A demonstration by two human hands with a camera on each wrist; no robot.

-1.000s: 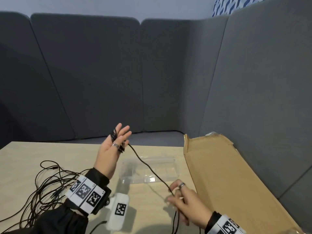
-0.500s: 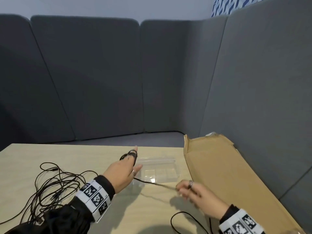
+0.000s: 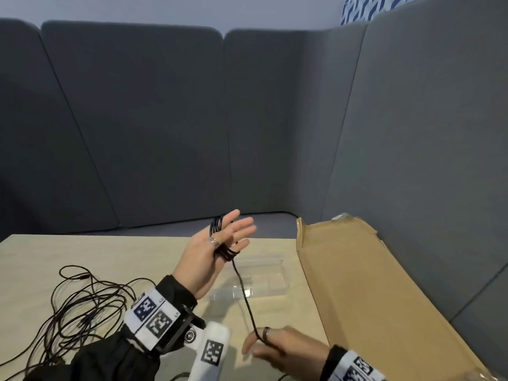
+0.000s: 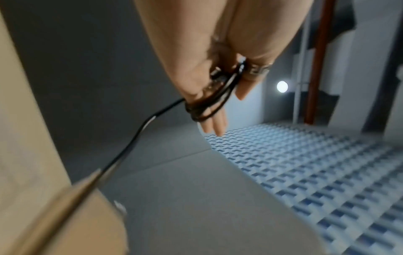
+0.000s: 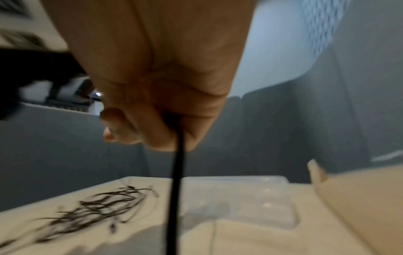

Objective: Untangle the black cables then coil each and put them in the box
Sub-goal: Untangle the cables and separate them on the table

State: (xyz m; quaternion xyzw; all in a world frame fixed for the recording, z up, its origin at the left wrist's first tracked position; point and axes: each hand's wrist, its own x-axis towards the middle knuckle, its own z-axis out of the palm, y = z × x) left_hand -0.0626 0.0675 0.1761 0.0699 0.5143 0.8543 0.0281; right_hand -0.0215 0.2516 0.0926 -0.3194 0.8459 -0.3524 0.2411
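Left hand (image 3: 217, 250) has risen, fingers straight, cable (image 3: 243, 292) looped round them.
Right hand (image 3: 270, 346) pinches the thin black strand, now taut above the clear ribbed box (image 3: 270, 276).

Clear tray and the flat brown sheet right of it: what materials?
Clear tray: looks like thin moulded transparent plastic, glossy; the table shows through and its edges catch highlights, with shallow compartments. Brown sheet: seems plain matte cardboard, lying flat, with a raised folded flap at its far-left edge; whether it is corrugated cannot be told.
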